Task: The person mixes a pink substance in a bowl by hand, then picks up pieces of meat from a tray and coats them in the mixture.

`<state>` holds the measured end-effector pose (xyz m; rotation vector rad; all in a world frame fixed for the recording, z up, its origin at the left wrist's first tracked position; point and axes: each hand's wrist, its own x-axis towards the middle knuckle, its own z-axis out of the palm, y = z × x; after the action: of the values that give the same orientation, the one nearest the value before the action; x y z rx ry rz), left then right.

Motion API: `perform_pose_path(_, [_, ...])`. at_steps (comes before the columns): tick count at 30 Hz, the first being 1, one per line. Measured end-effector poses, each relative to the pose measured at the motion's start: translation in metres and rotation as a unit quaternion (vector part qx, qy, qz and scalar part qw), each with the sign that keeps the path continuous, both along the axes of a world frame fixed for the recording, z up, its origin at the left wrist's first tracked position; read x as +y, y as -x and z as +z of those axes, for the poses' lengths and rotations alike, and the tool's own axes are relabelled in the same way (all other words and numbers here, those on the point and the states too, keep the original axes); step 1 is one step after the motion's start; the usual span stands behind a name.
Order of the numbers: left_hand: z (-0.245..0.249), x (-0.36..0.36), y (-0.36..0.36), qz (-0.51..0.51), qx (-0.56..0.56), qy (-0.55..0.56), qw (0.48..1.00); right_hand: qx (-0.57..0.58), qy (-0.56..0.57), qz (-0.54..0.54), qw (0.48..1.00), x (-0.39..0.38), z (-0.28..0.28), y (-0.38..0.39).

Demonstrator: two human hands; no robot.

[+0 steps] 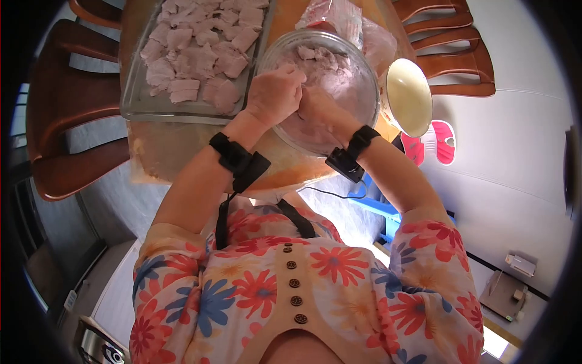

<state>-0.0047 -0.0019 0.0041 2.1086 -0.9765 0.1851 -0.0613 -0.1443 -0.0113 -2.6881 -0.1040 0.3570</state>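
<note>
A round clear bowl [371, 71] holds a soft, pale pink mass [333, 76] that looks like dough, though I cannot be sure what it is. My left hand [276, 96] is closed over the bowl's left rim, its fingertips pinched together; what lies between them is hidden. Inside the bowl, my right hand [324, 112] reaches down close beside the left, with its fingers blurred and partly hidden against the pink mass. To the left, a glass tray [136, 106] carries many flat, ragged pink pieces [194, 57] of similar colour, spread over its bottom.
A cream-coloured enamel basin [407, 97] stands tilted-looking at the bowl's right. Behind the bowl lie clear plastic bags [336, 18]. Wooden chairs [73, 109] flank the table [206, 148] on both sides. A red and white item [439, 142] is beyond the right edge.
</note>
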Motion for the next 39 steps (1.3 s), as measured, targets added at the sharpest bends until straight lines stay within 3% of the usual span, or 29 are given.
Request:
perform_pose_path(5, [0.002, 0.002, -0.003, -0.011, -0.014, -0.007, 1.000, 0.026, 0.016, -0.004, 1.000, 0.001, 0.019, -0.003])
perform_pose_path(11, [0.008, 0.010, 0.002, 0.001, 0.006, 0.095, 0.995, -0.038, 0.097, -0.075, 0.992, -0.003, 0.025, 0.012])
perform_pose_path(14, [0.011, 0.018, 0.008, -0.004, 0.008, 0.091, 0.996, 0.026, 0.092, -0.041, 0.995, -0.002, 0.033, 0.014])
perform_pose_path(16, [0.018, 0.021, 0.007, 0.004, 0.036, 0.053, 0.998, -0.019, -0.032, -0.023, 0.999, -0.016, 0.033, 0.013])
perform_pose_path(20, [0.029, 0.019, 0.013, -0.014, 0.056, -0.025, 0.998, -0.028, -0.080, -0.020, 0.996, -0.028, 0.050, 0.023])
perform_pose_path(22, [0.034, 0.015, 0.015, -0.067, 0.115, -0.140, 0.981, -0.010, -0.207, -0.024, 0.978, -0.030, 0.056, 0.026])
perform_pose_path(29, [0.034, 0.007, 0.010, -0.084, 0.138, -0.154, 0.975, 0.043, -0.295, -0.124, 0.946, -0.035, 0.051, 0.037])
perform_pose_path(31, [0.039, 0.016, 0.003, -0.063, 0.098, -0.127, 0.985, -0.064, -0.160, -0.087, 0.981, -0.042, 0.044, 0.040])
perform_pose_path(32, [0.046, 0.025, -0.001, -0.053, 0.141, -0.134, 0.979, -0.063, -0.158, -0.096, 0.981, -0.045, 0.039, 0.043])
perform_pose_path(33, [0.063, 0.039, -0.005, -0.048, 0.185, -0.140, 0.972, -0.098, -0.079, -0.048, 0.991, -0.047, 0.033, 0.047])
perform_pose_path(34, [0.056, 0.051, -0.015, -0.040, 0.159, -0.104, 0.981, -0.128, 0.003, -0.002, 0.992, -0.049, 0.030, 0.052])
perform_pose_path(35, [0.046, 0.064, -0.027, -0.032, 0.133, -0.068, 0.988, -0.122, 0.010, -0.015, 0.992, -0.045, 0.030, 0.056])
perform_pose_path(37, [0.062, 0.095, -0.038, -0.004, 0.206, -0.061, 0.977, -0.017, 0.050, -0.076, 0.996, -0.029, 0.029, 0.055])
perform_pose_path(39, [0.050, 0.127, -0.058, 0.040, 0.170, -0.135, 0.975, -0.002, 0.051, -0.064, 0.997, -0.028, 0.014, 0.052])
